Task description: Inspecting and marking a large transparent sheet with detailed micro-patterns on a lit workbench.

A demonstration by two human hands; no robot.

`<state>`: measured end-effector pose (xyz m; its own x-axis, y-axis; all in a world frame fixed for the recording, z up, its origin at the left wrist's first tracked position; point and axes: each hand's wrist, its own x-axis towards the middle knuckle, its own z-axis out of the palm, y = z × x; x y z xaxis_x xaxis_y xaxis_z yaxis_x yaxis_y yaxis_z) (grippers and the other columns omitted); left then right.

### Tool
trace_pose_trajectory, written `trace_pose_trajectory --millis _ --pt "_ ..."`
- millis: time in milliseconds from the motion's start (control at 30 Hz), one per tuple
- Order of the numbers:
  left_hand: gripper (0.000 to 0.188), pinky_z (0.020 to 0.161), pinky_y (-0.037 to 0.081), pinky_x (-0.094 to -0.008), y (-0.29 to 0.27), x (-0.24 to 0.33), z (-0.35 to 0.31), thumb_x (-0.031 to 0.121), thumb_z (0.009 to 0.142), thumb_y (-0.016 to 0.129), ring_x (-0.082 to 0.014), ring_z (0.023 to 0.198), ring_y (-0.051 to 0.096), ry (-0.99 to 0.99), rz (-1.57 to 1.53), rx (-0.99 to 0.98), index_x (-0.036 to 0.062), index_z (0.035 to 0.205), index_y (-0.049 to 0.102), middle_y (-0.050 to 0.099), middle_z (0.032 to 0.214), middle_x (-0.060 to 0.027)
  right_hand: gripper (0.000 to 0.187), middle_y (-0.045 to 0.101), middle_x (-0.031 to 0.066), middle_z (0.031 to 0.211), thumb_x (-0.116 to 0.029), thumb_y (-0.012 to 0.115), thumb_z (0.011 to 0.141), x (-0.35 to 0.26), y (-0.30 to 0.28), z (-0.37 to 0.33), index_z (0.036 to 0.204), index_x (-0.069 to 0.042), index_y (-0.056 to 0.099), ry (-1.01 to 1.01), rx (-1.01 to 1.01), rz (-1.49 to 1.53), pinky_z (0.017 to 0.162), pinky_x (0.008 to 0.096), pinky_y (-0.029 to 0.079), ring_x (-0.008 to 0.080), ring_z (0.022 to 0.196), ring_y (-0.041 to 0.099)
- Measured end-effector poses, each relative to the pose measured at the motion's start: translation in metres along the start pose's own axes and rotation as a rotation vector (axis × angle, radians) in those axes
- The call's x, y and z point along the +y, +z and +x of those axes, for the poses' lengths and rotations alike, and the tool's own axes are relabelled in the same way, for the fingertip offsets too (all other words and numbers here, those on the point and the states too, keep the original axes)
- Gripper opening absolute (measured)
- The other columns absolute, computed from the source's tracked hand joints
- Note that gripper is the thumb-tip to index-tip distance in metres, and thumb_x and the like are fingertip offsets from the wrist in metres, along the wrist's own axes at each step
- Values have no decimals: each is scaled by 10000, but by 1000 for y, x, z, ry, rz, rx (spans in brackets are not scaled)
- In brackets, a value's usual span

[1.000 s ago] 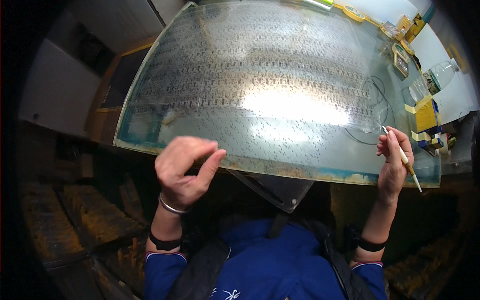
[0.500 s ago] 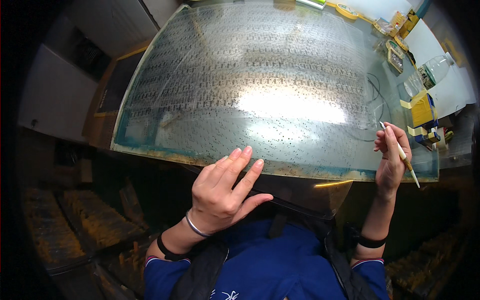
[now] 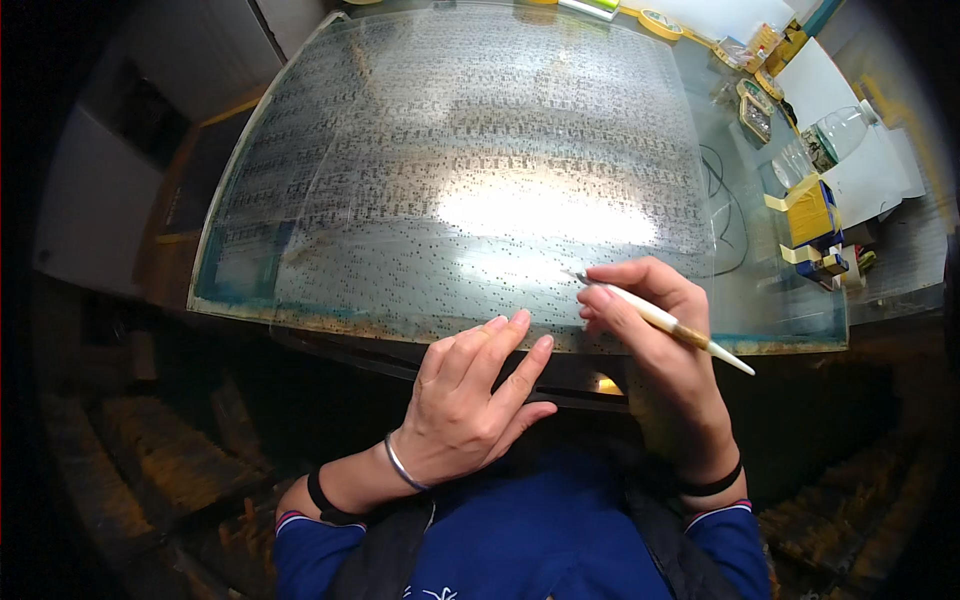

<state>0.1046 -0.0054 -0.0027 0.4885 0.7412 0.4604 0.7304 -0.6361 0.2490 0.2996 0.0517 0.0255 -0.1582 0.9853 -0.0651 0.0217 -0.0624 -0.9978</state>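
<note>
Teal-edged tabletop fills most of the view, dim room around it. Clear sheet covered in small dark marks lies on it, reaching down to the near edge; strong glare over its middle. Right hand has a narrow pinch grip on a slim white tool — thumb and fingers close to its tip, tail end sticking out lower right. Tip is over the lower part of the sheet, just below the glare; can't tell if it's touching. Left hand holds nothing: fingers stretched out and slightly spread, fingertips at the near edge of sheet and tabletop, palm short of it. Off to the right: cable, yellow-and-blue box, clear bottle; tape roll at the far edge, all apart from the hands. My read on the step: fine tool work on the marked sheet, tip at or near the spot. Next move calls for a light, steady tip and left fingers clear of it — glare could hide small marks, so viewing angle matters.
</note>
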Motion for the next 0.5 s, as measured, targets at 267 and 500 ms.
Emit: trace_pose_trajectory --millis 267,500 --pt "477 1044 336 -488 -28 -44 -13 298 840 661 -359 1251 471 -231 77 -37 17 1219 588 531 1312 -183 146 680 59 771 -91 673 856 18 -6 22 933 34 671 -50 17 -137 600 192 485 62 685 614" --pt "558 1049 320 -498 -25 -46 -26 390 787 697 -359 1268 454 -212 70 -58 55 1223 601 500 1349 -187 150 686 56 761 -82 671 851 17 -5 25 941 38 680 -54 -28 -185 593 190 481 57 674 612"
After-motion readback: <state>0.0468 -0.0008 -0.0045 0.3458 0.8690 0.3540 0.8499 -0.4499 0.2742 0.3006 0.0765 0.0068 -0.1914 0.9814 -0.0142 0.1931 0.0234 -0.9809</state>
